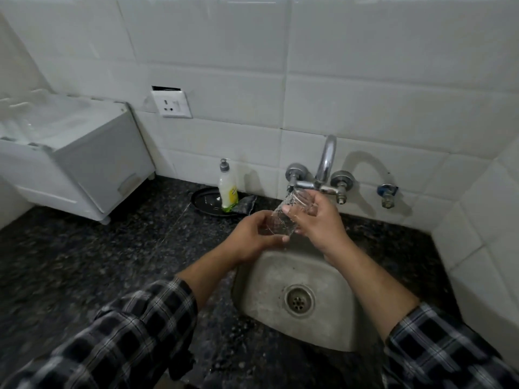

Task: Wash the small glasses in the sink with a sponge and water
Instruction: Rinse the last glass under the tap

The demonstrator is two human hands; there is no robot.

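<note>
One small glass (281, 221) is being gripped above sink (264, 293) | fingers of left hand (251, 237) and right hand (318, 220) are being curled round it.

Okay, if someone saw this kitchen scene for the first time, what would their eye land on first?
Most likely the hands at centre: the left hand and right hand both hold a clear glass, tilted, just under the chrome tap above the steel sink. Next comes the white soap bottle standing on a dark plate left of the tap, on the black speckled counter.
</note>
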